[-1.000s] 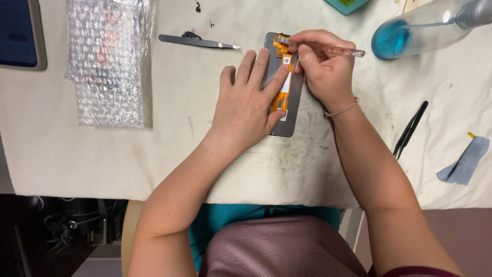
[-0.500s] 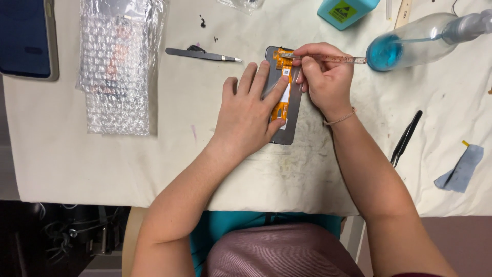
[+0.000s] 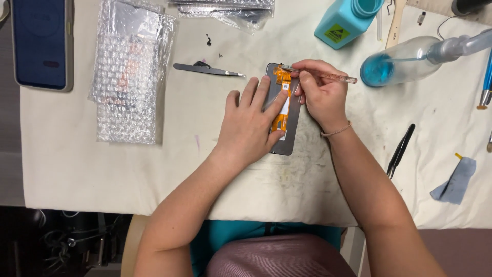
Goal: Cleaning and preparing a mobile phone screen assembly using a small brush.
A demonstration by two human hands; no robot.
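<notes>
A dark phone screen panel [image 3: 293, 134] with an orange flex cable [image 3: 281, 119] on its back lies on the stained white cloth [image 3: 169, 169]. My left hand [image 3: 251, 125] lies flat over it, fingers spread, pressing it down. Just right of it, my right hand [image 3: 320, 95] grips a thin clear pinkish tool [image 3: 333, 77] like a pen. The tool's tip touches the top end of the orange cable near the panel's upper edge.
Grey tweezers [image 3: 207, 69] lie left of the panel, black tweezers [image 3: 401, 150] to the right. Bubble-wrap bags [image 3: 130, 77] and a dark blue phone [image 3: 42, 43] sit far left. A teal bottle [image 3: 346, 20], a clear bottle of blue liquid [image 3: 410, 61] and a grey tape scrap [image 3: 455, 180] are on the right.
Both hands stay on the panel, with the tool tip at its top end. The view has shifted so everything sits slightly lower in the frame.
</notes>
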